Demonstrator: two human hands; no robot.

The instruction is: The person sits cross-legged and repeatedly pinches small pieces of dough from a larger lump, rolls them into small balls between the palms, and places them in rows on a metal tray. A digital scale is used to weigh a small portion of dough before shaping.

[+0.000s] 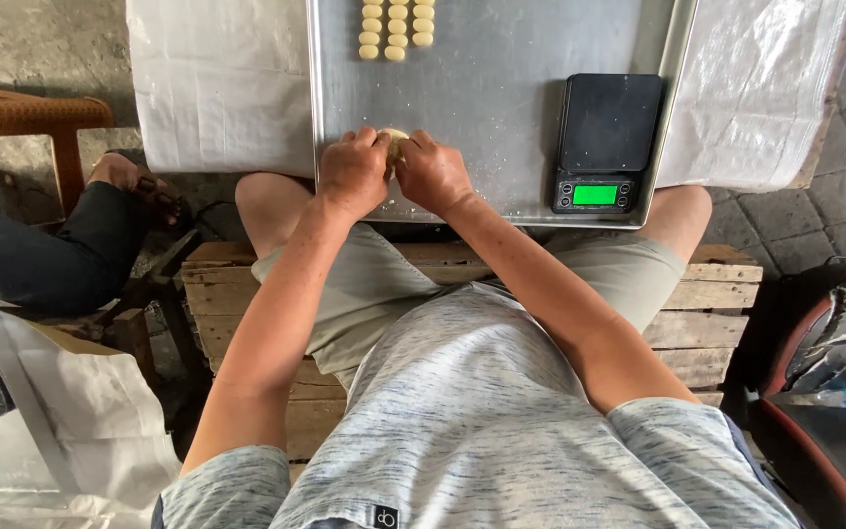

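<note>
Head view: left hand (pixel 352 174) and right hand (pixel 430 173) meet knuckle to knuckle at the near edge of the flat silver metal baking tray (pixel 501 118). Both hands close, fingers curled, on a small pale lump of dough (pixel 394 138), which sits between the fingertips on their far side, equally near either hand; its long axis cannot be determined. Rows of small pale dough balls (pixel 396 26) lie well apart, farther up the tray. A black digital scale with green display (pixel 606 142) stands to the right.
</note>
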